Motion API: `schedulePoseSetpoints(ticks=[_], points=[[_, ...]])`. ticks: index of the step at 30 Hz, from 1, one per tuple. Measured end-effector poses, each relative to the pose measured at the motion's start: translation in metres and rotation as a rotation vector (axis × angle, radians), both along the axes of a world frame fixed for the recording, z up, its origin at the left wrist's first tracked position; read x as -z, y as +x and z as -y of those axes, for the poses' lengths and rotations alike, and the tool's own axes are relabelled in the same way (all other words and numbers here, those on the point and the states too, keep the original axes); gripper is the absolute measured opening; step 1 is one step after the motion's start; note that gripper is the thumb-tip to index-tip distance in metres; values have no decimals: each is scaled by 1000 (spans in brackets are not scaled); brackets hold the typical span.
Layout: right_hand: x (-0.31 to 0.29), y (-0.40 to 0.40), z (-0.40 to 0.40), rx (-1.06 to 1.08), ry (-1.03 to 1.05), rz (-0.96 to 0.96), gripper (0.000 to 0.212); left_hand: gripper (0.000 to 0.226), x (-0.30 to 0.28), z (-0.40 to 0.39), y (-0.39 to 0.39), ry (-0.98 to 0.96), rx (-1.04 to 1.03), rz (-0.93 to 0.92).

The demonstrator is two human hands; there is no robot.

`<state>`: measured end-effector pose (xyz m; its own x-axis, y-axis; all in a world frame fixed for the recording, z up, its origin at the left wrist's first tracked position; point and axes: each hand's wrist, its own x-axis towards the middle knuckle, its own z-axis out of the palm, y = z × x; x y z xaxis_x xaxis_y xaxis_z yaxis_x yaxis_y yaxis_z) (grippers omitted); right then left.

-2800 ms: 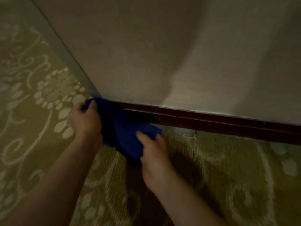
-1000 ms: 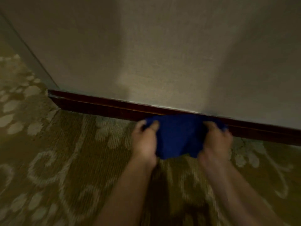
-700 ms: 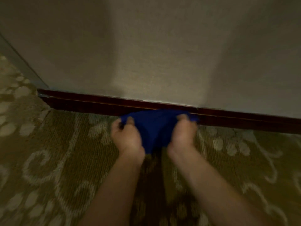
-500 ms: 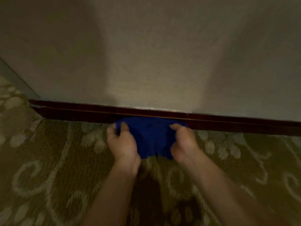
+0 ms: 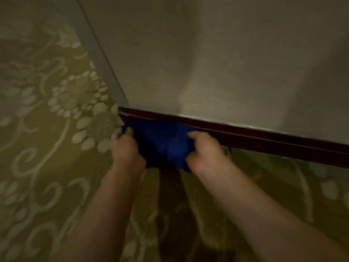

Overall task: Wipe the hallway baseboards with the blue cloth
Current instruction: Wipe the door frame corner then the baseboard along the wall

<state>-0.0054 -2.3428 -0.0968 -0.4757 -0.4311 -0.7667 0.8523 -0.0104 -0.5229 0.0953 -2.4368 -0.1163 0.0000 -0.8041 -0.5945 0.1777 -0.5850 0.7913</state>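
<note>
The blue cloth (image 5: 162, 142) is stretched between my two hands against the dark red-brown baseboard (image 5: 264, 138), close to the baseboard's left end at the wall corner. My left hand (image 5: 124, 148) grips the cloth's left edge with curled fingers. My right hand (image 5: 204, 152) grips its right edge the same way. The cloth covers the lower part of the baseboard between the hands and hangs down to the carpet.
A pale textured wall (image 5: 217, 59) rises above the baseboard and ends at a grey corner strip (image 5: 102, 59) on the left. Olive carpet with a light floral pattern (image 5: 62, 120) covers the floor. The scene is dim and blurred.
Both hands have slid the cloth leftwards along the baseboard, from its middle stretch to near the corner end. Both grips are unchanged.
</note>
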Motion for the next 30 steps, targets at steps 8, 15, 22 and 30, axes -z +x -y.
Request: schedulePoseSetpoints(ticks=[8, 15, 22, 30], points=[[-2, 29, 35, 90, -34, -38, 33, 16, -29, 22, 7, -335, 62, 277], [-20, 31, 16, 21, -91, -34, 29, 22, -20, 19, 10, -503, 62, 512], [-13, 48, 15, -13, -18, -17, 37, 24, -18, 25, 13, -684, 59, 746], [-12, 27, 8, 63, -107, 61, 30, 28, -21, 23, 20, -729, 213, 719]])
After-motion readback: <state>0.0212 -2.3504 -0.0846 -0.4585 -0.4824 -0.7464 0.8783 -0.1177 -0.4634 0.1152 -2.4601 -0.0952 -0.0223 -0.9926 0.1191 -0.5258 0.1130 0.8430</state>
